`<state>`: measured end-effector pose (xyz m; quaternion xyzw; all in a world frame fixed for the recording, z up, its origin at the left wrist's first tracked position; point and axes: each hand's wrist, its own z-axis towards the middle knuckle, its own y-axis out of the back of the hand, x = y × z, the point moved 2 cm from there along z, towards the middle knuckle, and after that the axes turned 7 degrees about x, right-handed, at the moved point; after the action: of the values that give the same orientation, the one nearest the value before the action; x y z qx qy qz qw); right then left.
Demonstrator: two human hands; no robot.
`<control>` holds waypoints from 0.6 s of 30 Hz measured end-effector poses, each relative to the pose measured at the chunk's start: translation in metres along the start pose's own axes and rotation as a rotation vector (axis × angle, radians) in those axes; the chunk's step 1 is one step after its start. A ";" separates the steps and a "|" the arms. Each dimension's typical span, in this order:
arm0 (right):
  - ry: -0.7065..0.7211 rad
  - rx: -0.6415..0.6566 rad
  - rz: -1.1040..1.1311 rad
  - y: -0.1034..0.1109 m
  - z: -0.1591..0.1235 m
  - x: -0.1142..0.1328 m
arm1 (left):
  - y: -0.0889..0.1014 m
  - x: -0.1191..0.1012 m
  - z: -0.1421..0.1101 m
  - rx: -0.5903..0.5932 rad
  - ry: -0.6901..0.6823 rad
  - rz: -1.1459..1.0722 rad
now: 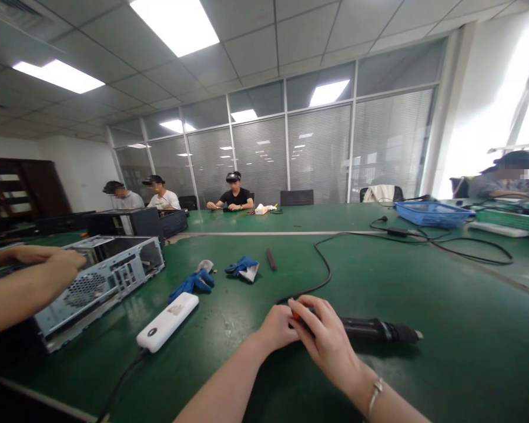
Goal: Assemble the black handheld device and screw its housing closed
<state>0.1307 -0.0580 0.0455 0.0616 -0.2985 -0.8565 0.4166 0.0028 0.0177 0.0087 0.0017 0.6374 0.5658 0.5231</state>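
Note:
My left hand (277, 326) and my right hand (325, 333) meet over the green table, fingers closed in a pinch. Between the fingertips shows a small orange-red piece (295, 315); the rest of what they hold is hidden. A black electric screwdriver (372, 330) lies just right of my right hand, its metal tip pointing right. My right hand hides its rear end. Behind my left hand, a black cable (320, 283) comes out and runs back across the table.
Left lies a white power strip (168, 322), near blue gloves (193, 283) and a dark bar (271, 259). A co-worker's arms (39, 282) reach into an open computer case (101, 279). A blue basket (434, 214) and an adapter (397, 232) sit back right. Several people sit around.

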 end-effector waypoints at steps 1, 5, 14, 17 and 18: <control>-0.010 -0.020 0.000 0.001 0.000 -0.001 | 0.000 0.000 0.000 0.004 -0.006 0.006; 0.032 -0.008 0.045 0.002 -0.001 -0.002 | 0.001 0.002 -0.001 0.016 -0.017 0.042; -0.064 -0.095 0.105 -0.002 -0.002 -0.004 | -0.002 0.009 0.000 -0.002 -0.057 0.083; -0.011 -0.039 0.121 -0.003 -0.002 -0.003 | -0.001 0.008 0.000 0.002 -0.048 0.085; 0.000 -0.018 0.116 -0.003 -0.002 -0.003 | -0.001 0.007 0.000 0.001 -0.031 0.090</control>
<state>0.1308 -0.0555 0.0413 0.0404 -0.2939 -0.8336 0.4659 0.0003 0.0217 0.0035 0.0393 0.6287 0.5882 0.5071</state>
